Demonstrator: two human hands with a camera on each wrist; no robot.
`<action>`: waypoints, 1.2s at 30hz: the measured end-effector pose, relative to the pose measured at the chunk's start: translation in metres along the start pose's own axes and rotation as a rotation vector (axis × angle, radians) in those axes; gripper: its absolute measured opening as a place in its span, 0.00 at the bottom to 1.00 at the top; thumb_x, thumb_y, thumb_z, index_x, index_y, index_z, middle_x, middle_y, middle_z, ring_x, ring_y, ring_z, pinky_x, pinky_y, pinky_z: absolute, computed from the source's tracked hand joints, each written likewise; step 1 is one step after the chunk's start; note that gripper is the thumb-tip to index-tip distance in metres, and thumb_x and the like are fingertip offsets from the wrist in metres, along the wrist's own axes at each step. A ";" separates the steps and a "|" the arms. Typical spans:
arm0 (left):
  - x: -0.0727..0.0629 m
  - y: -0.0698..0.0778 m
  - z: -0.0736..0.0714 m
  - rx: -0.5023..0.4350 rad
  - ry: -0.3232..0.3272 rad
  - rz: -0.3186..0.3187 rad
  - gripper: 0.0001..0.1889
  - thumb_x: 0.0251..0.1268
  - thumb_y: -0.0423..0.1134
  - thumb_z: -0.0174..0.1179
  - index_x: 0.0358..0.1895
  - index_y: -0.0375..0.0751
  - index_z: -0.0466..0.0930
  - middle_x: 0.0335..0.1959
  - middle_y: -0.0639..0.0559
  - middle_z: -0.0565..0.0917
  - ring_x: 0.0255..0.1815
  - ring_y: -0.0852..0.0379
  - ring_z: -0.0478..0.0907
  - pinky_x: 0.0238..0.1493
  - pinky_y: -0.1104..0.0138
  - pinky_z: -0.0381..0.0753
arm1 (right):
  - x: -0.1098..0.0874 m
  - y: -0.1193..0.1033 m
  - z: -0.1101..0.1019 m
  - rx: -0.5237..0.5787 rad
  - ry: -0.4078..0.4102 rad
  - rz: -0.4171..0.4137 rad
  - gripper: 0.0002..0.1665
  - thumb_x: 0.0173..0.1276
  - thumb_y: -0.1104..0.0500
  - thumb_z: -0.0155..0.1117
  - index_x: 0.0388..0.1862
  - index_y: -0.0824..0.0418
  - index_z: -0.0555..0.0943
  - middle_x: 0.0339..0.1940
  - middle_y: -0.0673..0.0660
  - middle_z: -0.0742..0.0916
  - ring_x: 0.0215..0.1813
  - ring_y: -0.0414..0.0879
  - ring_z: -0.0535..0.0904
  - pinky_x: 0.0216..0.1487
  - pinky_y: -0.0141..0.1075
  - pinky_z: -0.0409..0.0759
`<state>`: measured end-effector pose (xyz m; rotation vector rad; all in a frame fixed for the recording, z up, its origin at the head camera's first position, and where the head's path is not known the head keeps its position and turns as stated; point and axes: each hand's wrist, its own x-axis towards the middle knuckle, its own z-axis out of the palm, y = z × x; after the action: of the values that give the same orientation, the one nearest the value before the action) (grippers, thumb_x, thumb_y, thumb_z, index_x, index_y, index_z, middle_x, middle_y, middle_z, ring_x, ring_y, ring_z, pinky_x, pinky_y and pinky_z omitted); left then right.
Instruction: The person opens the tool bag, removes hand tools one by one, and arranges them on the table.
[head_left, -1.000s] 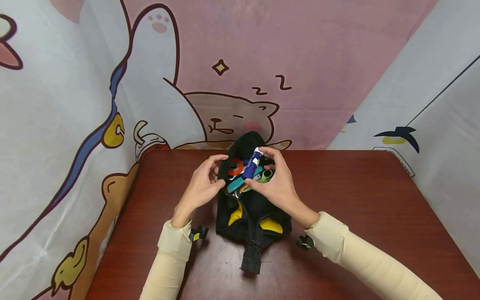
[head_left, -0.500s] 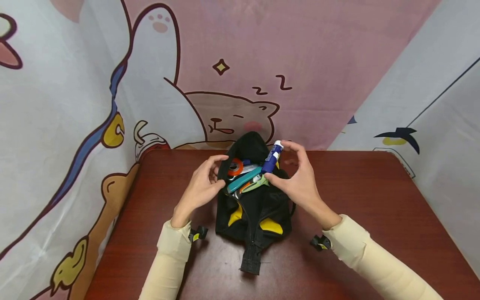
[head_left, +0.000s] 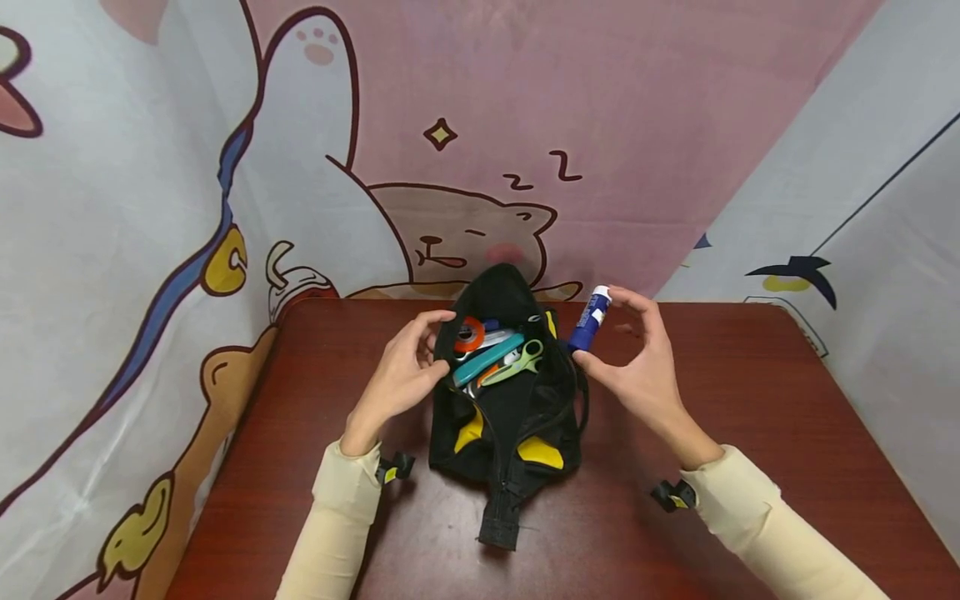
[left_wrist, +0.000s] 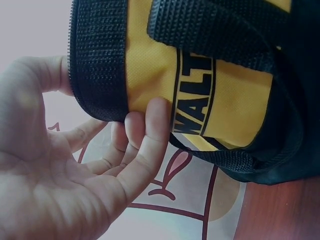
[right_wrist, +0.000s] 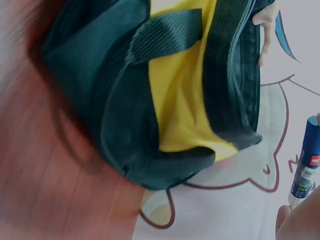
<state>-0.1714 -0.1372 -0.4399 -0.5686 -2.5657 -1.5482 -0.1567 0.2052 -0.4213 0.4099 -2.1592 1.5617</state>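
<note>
A black and yellow tool bag point(head_left: 468, 467) stands unzipped on the table. My left hand point(head_left: 401, 367) grips its left rim, thumb inside and fingers against the outer yellow panel point(left_wrist: 235, 105), as the left wrist view shows. To the right of the bag, my right hand point(head_left: 637, 367) pinches a blue glue stick point(head_left: 589, 320) with a white end between thumb and fingertips. In the right wrist view the glue stick point(right_wrist: 306, 165) is at the right edge. Inside the bag lie green-handled scissors point(head_left: 517, 363), a teal long-bodied item point(head_left: 487, 358) and an orange tape roll point(head_left: 469, 334).
The reddish-brown table point(head_left: 757, 400) extends on both sides of the bag. A cartoon-printed cloth point(head_left: 637, 150) hangs behind and to the left. A black strap point(head_left: 500, 521) sticks out from the bag's front toward me.
My right hand has carried the glue stick out from over the bag's opening to the right, uncovering the scissors. My left hand stays on the rim.
</note>
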 end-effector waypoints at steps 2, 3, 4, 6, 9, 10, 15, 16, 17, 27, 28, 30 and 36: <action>0.000 0.000 0.000 0.000 -0.001 -0.002 0.36 0.63 0.23 0.66 0.76 0.44 0.76 0.41 0.44 0.79 0.36 0.50 0.75 0.39 0.63 0.78 | -0.002 0.003 -0.005 -0.005 0.000 0.004 0.56 0.50 0.74 0.85 0.80 0.64 0.74 0.75 0.59 0.80 0.71 0.44 0.73 0.65 0.37 0.70; 0.000 0.000 0.000 -0.001 -0.001 -0.002 0.36 0.63 0.23 0.66 0.76 0.44 0.76 0.41 0.44 0.79 0.36 0.50 0.76 0.39 0.63 0.78 | -0.003 0.004 -0.008 -0.007 -0.001 0.003 0.55 0.50 0.74 0.85 0.80 0.64 0.74 0.75 0.59 0.80 0.71 0.44 0.74 0.65 0.36 0.70; 0.000 -0.001 0.000 0.000 -0.002 -0.002 0.36 0.63 0.23 0.66 0.77 0.44 0.76 0.41 0.44 0.79 0.36 0.50 0.76 0.39 0.63 0.78 | -0.004 0.006 -0.011 -0.009 -0.003 0.003 0.55 0.51 0.74 0.85 0.80 0.64 0.74 0.76 0.59 0.79 0.72 0.44 0.74 0.65 0.35 0.70; 0.000 -0.001 0.000 0.003 -0.002 0.000 0.36 0.63 0.23 0.66 0.76 0.43 0.76 0.41 0.44 0.79 0.36 0.50 0.76 0.39 0.63 0.78 | -0.005 0.009 -0.017 -0.016 -0.009 0.001 0.54 0.52 0.74 0.84 0.80 0.64 0.73 0.77 0.59 0.79 0.72 0.44 0.74 0.66 0.34 0.70; 0.001 -0.001 -0.001 0.006 -0.004 -0.003 0.36 0.63 0.23 0.65 0.76 0.44 0.76 0.41 0.44 0.79 0.36 0.50 0.76 0.39 0.63 0.78 | -0.008 0.016 -0.025 -0.034 -0.010 -0.009 0.55 0.50 0.76 0.84 0.80 0.65 0.73 0.77 0.61 0.79 0.72 0.44 0.75 0.65 0.32 0.70; 0.001 -0.001 0.000 0.007 -0.005 -0.003 0.36 0.63 0.23 0.65 0.76 0.44 0.76 0.41 0.44 0.79 0.36 0.50 0.76 0.39 0.63 0.78 | -0.009 0.018 -0.028 -0.043 -0.011 -0.008 0.55 0.50 0.77 0.84 0.79 0.65 0.73 0.77 0.61 0.79 0.72 0.44 0.75 0.65 0.31 0.70; 0.001 -0.001 -0.001 0.009 -0.010 -0.008 0.36 0.63 0.23 0.65 0.77 0.45 0.76 0.41 0.45 0.79 0.36 0.50 0.76 0.39 0.63 0.78 | -0.014 0.029 -0.040 -0.079 -0.028 0.002 0.55 0.49 0.79 0.83 0.78 0.66 0.74 0.79 0.61 0.77 0.75 0.40 0.73 0.65 0.30 0.68; 0.001 -0.001 -0.001 0.010 -0.010 -0.008 0.36 0.63 0.23 0.65 0.77 0.45 0.76 0.41 0.45 0.79 0.36 0.50 0.76 0.39 0.63 0.79 | -0.015 0.032 -0.042 -0.082 -0.035 0.008 0.54 0.50 0.79 0.83 0.78 0.66 0.74 0.80 0.61 0.77 0.76 0.39 0.73 0.66 0.30 0.68; 0.001 -0.001 -0.001 0.010 -0.011 -0.008 0.36 0.63 0.23 0.65 0.77 0.45 0.76 0.41 0.45 0.79 0.36 0.50 0.76 0.39 0.63 0.79 | -0.016 0.034 -0.044 -0.083 -0.041 0.008 0.54 0.51 0.80 0.83 0.78 0.66 0.74 0.80 0.62 0.76 0.77 0.39 0.73 0.65 0.30 0.68; 0.000 -0.004 -0.001 0.000 -0.017 -0.012 0.36 0.64 0.23 0.65 0.77 0.46 0.75 0.42 0.45 0.79 0.36 0.49 0.76 0.40 0.63 0.79 | -0.022 0.049 -0.062 -0.102 -0.133 0.026 0.55 0.53 0.80 0.83 0.80 0.64 0.73 0.83 0.59 0.75 0.79 0.39 0.70 0.65 0.29 0.68; 0.000 -0.004 -0.001 0.001 -0.018 -0.013 0.36 0.64 0.23 0.65 0.77 0.46 0.75 0.42 0.45 0.79 0.37 0.49 0.76 0.40 0.63 0.79 | -0.023 0.050 -0.063 -0.104 -0.147 0.028 0.55 0.53 0.80 0.83 0.80 0.64 0.73 0.83 0.58 0.75 0.79 0.38 0.70 0.65 0.28 0.68; 0.000 -0.004 -0.001 0.002 -0.019 -0.012 0.36 0.64 0.23 0.65 0.77 0.46 0.75 0.42 0.44 0.79 0.37 0.49 0.76 0.40 0.63 0.79 | -0.024 0.053 -0.066 -0.103 -0.178 0.034 0.55 0.53 0.80 0.83 0.80 0.64 0.73 0.84 0.56 0.74 0.80 0.38 0.69 0.65 0.29 0.68; 0.000 -0.003 -0.002 -0.004 -0.024 -0.017 0.36 0.64 0.23 0.65 0.78 0.46 0.75 0.41 0.43 0.79 0.36 0.49 0.76 0.40 0.63 0.78 | -0.029 0.065 -0.072 -0.102 -0.264 0.058 0.56 0.53 0.80 0.83 0.81 0.63 0.72 0.85 0.61 0.72 0.82 0.36 0.66 0.67 0.28 0.66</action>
<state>-0.1729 -0.1399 -0.4415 -0.5704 -2.5929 -1.5614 -0.1500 0.2933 -0.4706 0.5509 -2.4581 1.4900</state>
